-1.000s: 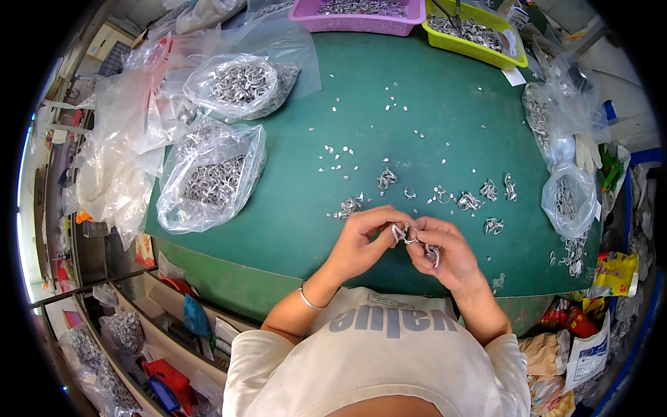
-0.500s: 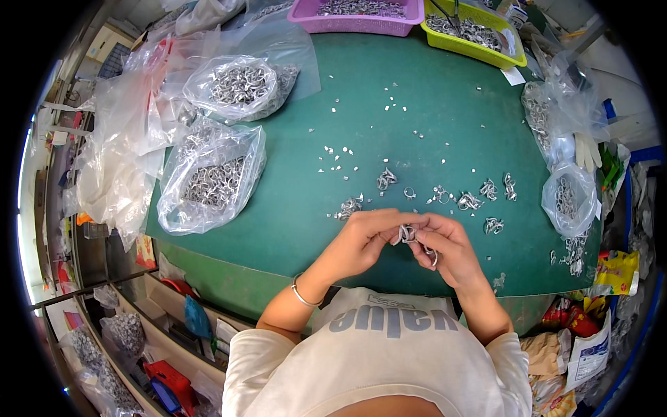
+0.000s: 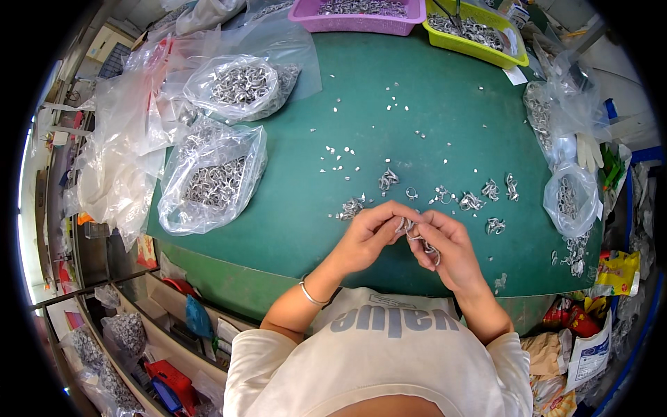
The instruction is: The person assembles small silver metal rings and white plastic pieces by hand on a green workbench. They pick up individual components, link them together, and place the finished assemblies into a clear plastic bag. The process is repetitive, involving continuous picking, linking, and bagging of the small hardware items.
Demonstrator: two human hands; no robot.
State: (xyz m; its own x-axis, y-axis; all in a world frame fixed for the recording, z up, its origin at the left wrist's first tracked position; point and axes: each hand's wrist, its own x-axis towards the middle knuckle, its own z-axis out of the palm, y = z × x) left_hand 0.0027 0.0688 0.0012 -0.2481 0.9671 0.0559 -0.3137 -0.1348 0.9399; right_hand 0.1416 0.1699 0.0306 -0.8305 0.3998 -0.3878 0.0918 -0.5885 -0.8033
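Over the near edge of the green table, my two hands meet around a few silver metal rings. My left hand pinches a ring between thumb and fingertips. Several more rings are strung along the fingers of my right hand, whose thumb and forefinger also close on the metal. Just beyond my fingers lie small ring clusters: one pile beside my left hand, another farther off, a single ring, and more piles to the right.
Clear plastic bags full of rings stand at the left; another ring bag sits at the right edge. A purple basket and a yellow-green basket hold metal pieces at the back. Tiny silver bits are scattered mid-table.
My left hand has shifted slightly up and right, and the rings between my fingertips sit at a different angle. The table's contents look unchanged apart from a slight view shift.
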